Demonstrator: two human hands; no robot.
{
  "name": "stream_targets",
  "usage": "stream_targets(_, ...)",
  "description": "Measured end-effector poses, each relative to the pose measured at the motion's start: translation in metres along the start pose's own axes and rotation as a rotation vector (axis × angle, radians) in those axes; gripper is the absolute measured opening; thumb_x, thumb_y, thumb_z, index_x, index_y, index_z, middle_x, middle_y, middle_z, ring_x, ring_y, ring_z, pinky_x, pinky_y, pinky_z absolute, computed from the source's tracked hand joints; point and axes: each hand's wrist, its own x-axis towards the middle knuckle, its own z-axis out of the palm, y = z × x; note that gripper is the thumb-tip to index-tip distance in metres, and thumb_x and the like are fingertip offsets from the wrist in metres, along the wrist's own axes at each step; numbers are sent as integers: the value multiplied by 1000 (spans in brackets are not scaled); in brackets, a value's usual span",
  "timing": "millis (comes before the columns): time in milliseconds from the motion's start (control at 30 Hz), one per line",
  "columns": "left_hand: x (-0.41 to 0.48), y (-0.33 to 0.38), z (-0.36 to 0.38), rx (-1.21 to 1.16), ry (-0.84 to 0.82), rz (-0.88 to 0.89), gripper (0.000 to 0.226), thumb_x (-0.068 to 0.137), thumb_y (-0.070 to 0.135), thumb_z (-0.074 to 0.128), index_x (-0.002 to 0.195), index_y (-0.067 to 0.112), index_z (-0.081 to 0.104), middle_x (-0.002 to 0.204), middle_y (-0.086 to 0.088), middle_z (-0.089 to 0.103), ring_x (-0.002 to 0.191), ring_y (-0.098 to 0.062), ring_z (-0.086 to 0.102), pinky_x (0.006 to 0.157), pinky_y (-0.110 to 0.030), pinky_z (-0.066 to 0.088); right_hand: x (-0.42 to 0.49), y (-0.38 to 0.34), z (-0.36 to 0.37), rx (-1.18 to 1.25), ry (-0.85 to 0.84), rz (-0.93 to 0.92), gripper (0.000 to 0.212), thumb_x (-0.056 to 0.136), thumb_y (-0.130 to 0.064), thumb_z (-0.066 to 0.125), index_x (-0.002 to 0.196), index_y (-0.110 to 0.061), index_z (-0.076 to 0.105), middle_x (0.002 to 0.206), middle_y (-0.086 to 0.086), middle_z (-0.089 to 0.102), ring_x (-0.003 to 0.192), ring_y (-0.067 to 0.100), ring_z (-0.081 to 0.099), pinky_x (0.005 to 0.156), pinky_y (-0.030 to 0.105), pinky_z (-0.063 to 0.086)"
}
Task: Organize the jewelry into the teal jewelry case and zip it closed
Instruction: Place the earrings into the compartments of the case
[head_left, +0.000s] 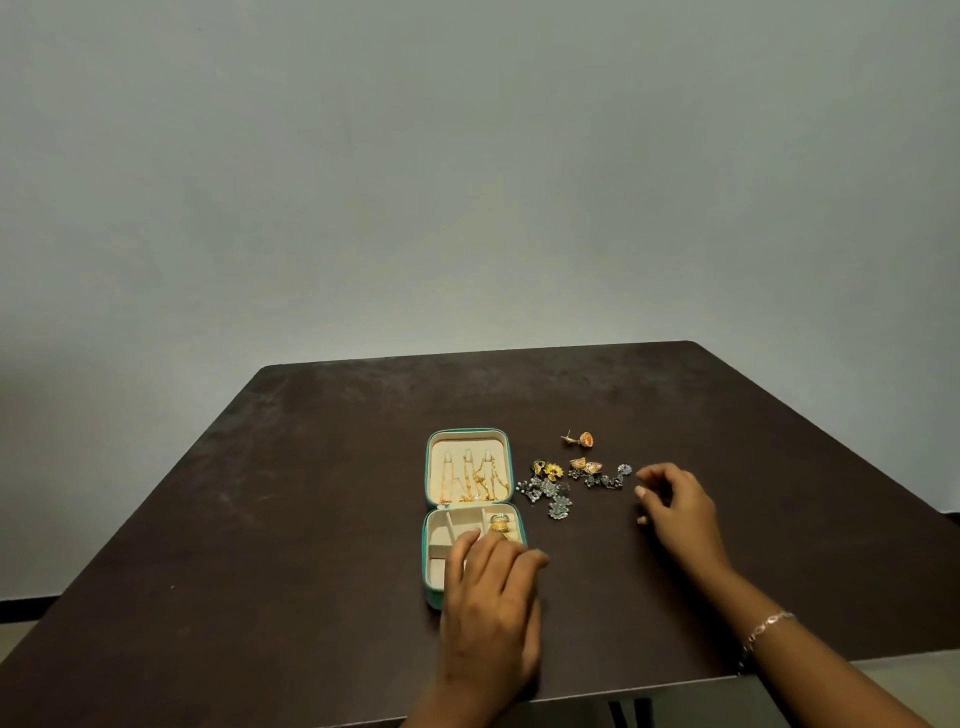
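Open teal zip jewelry case (470, 434) lies mid-table; loose silver and gold earrings (550, 491) just right. Left hand (491, 603) spread over the tray, empty; right hand (675, 506) loosely curled, empty. Light, snaggy pieces: pinch the posts.

Dim, flat indoor light; wide-angle frame, soft detail.

Light is falling weakly and evenly on the dark table (311, 467), giving a faint dull sheen on its far half and no hard glare. The wall (467, 182) behind the table is reading grey-green and is darkening slightly toward the left edge. The left hand (493, 608) is casting only a thin soft shadow at its right side on the table. The table's far edge is bowing and its sides are splaying from lens distortion. Small jewelry (550, 488) right of the teal jewelry case (431, 467) is rendering smeared, with fine detail unresolved. The right hand (675, 509) fingertips are looking slightly blurred.
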Motion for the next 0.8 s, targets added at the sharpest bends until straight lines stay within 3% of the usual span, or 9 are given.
stream_targets(67,3,10,3,-45,-13,-15,25,70,16,48,94,22,51,81,3,64,88,-10,48,94,-32,34,12,2,2,-18,26,32,9,89,-3,53,91,-10,58,100,12,53,56,19,58,43,15,43)
stream_targets(133,7,23,10,-84,-30,-9,25,70,16,47,94,22,51,81,3,63,88,-11,49,93,-31,35,24,3,4,-75,36,36,11,90,-4,50,93,-8,60,100,13,51,56,18,57,39,14,43)
stream_targets(233,16,37,24,-158,-63,8,26,70,15,47,95,20,52,82,1,60,86,-13,48,89,-28,36,38,4,10,-126,50,14,15,89,-4,52,98,-5,64,100,13,52,74,20,57,52,11,45)
stream_targets(300,23,44,36,-198,-108,0,27,70,13,47,96,18,53,83,0,58,85,-15,48,84,-25,35,47,6,12,-205,20,-1,16,88,-11,56,101,-11,65,102,12,55,89,23,58,72,22,43)
stream_targets(333,27,46,43,-206,-130,-19,27,70,13,47,95,18,54,83,0,58,84,-16,48,82,-24,35,50,7,13,-238,-8,0,17,87,-15,58,102,-15,66,102,10,56,92,23,59,75,25,41)
stream_targets(533,40,45,71,-230,-139,-170,22,76,12,44,93,19,55,82,1,58,82,-12,46,74,-20,34,56,8,13,-332,-79,1,4,84,-23,62,82,-21,66,90,0,53,89,19,56,69,27,36)
stream_targets(800,39,37,78,-194,-148,-232,16,77,19,43,91,23,49,81,4,58,80,-8,43,72,-20,32,30,11,-1,-54,-92,3,7,81,-15,65,74,-15,65,83,3,66,81,18,60,73,33,45)
